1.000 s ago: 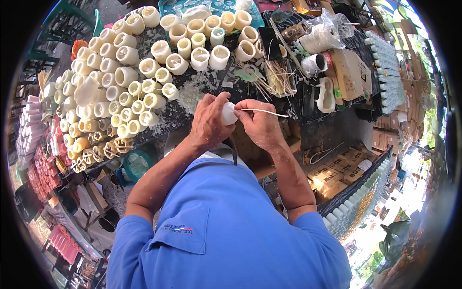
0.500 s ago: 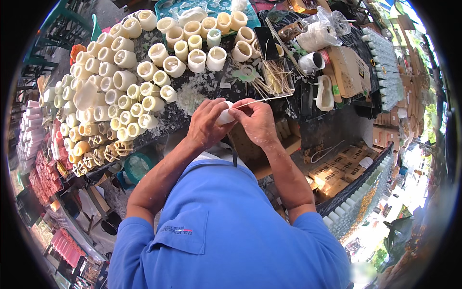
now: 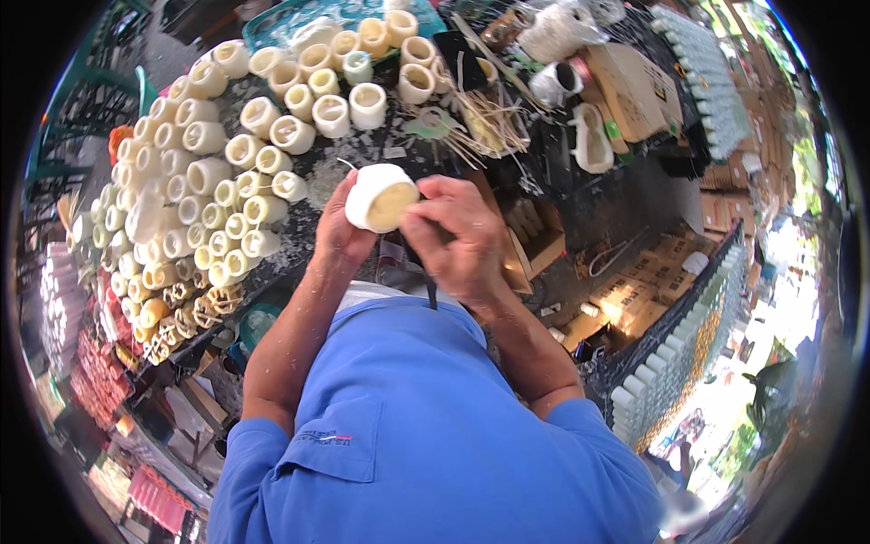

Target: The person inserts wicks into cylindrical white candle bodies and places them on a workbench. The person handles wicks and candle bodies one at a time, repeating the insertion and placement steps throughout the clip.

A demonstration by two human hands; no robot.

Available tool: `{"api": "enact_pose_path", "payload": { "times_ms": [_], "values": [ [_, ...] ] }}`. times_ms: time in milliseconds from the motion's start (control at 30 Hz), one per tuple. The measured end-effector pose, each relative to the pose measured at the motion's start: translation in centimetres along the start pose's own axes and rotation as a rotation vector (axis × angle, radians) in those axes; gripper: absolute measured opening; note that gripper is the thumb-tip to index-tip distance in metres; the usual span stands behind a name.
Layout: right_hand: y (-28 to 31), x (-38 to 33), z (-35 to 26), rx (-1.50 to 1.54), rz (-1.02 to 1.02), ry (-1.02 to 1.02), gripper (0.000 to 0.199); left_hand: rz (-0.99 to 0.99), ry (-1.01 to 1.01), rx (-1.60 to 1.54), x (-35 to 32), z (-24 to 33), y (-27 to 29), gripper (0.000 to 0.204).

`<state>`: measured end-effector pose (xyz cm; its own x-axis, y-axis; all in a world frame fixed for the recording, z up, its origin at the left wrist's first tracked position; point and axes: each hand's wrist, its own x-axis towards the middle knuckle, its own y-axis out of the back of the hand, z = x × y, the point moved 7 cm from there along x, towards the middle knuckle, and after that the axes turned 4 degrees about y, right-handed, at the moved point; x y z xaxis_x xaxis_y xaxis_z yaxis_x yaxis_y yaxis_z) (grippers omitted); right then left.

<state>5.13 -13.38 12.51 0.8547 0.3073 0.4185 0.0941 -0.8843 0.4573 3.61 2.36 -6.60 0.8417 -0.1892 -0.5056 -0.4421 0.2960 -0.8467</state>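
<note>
My left hand [image 3: 340, 227] holds a white, cup-shaped wax candle [image 3: 367, 195] on its side, with the cream-coloured hollow turned toward my right. A thin pale wick [image 3: 345, 163] pokes out past its upper left side. At the candle's open rim is my right hand [image 3: 467, 236], fingers bent and thumb close to the edge. Whatever lies between those fingertips is hidden. Just beyond my hands, a bundle of pale thin sticks or wicks [image 3: 489, 127] lies on the dark table [image 3: 408, 168].
Many cream wax cups [image 3: 208, 172] crowd the table's left side. Behind them is a turquoise tray [image 3: 272, 32]. Cardboard boxes [image 3: 634, 91] and plastic-wrapped rolls [image 3: 562, 32] are at the far right. An open carton [image 3: 544, 245] stands below the table edge.
The white candle has moved left and tilted, so its hollow now shows. My right hand has drawn back from the long pale wick it was pinching to the candle's rim. The view has shifted slightly.
</note>
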Motion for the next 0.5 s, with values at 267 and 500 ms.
{"api": "enact_pose_path", "payload": {
  "times_ms": [267, 500],
  "values": [
    [-4.1, 0.9, 5.0, -0.533, -0.257, -0.118, 0.031, 0.080, 0.011, 0.083, 0.3, -1.7, -1.5, 0.034],
    [-3.7, -3.3, 6.5, -0.181, -0.041, -0.060, 0.039, 0.190, -0.056, 0.140, -1.5, -2.5, -1.4, 0.029]
  ]
}}
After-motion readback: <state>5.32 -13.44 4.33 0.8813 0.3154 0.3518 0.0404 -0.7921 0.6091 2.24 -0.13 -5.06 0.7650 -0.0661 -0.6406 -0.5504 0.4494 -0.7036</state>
